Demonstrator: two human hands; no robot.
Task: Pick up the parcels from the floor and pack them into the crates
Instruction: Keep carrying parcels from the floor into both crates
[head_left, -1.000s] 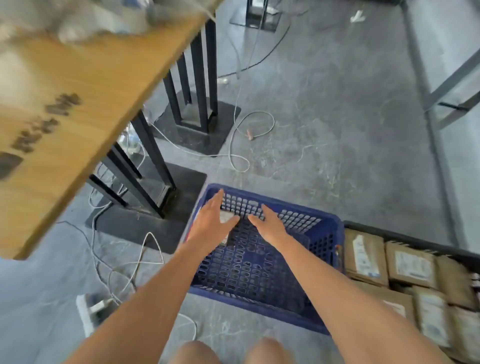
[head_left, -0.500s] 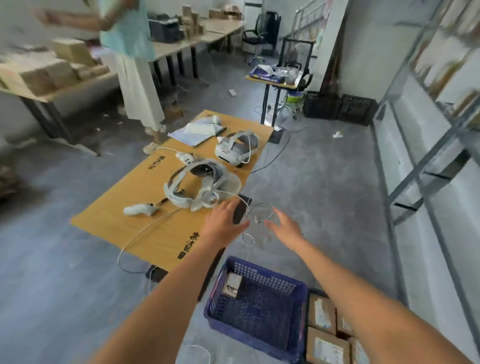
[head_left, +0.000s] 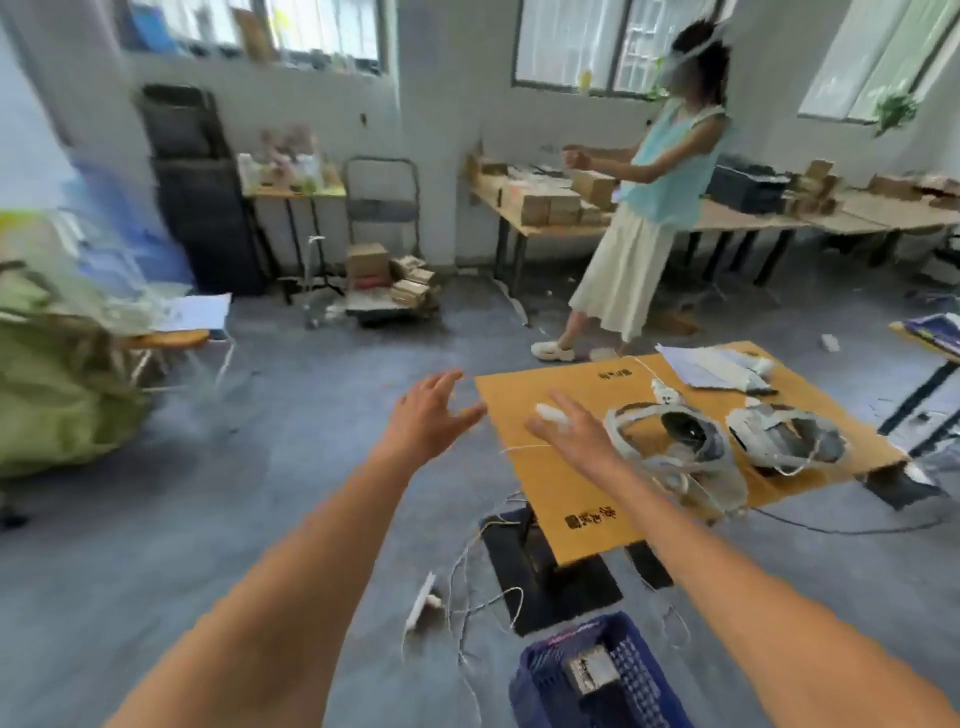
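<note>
Both the left hand (head_left: 423, 415) and the right hand (head_left: 574, 434) reach forward empty with fingers spread, above the blue crate (head_left: 540, 680) holding one parcel (head_left: 589, 670).

Bare floor (head_left: 291, 441) left; low table (head_left: 566, 483), cables (head_left: 483, 608) crowd blue crate (head_left: 540, 675).

A small brown parcel (head_left: 591, 673) leans against the blue crate's (head_left: 535, 686) inside wall
</note>
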